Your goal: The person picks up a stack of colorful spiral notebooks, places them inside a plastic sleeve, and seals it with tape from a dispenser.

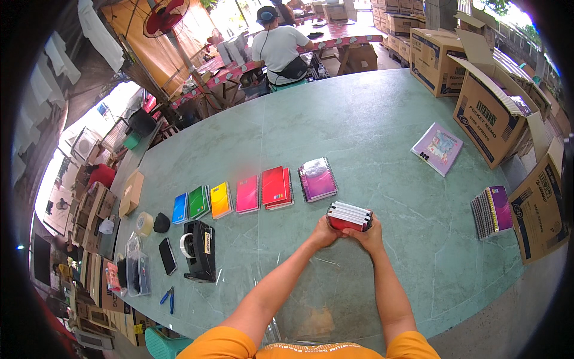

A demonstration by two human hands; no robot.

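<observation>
- We've got both hands on a small stack of notebooks (349, 216), red cover on the near side with white page edges showing on top, sitting on the green table (371, 131) right in front of us.
- Left hand (324, 233) is wrapped around the stack's left end and right hand (369, 236) around the right end, so both are closed on it, squeezing it from the two sides.
- The stack's long side runs pretty much left to right across our view, tilted a bit so the right end sits slightly lower. The spiral edge is hard to make out from here.
- Just beyond the stack there's a row of more notebooks laid flat: a purple one (317, 178), red (275, 186), pink (247, 194), yellow (220, 199), green (198, 202) and blue (180, 207), running off to our left.
- A black tape dispenser (199, 250) stands to our left, with a phone (167, 256) just beside it.
- Off to the right, another pile of notebooks (491, 210) leans near a cardboard box (541, 206), well apart from our hands.
</observation>
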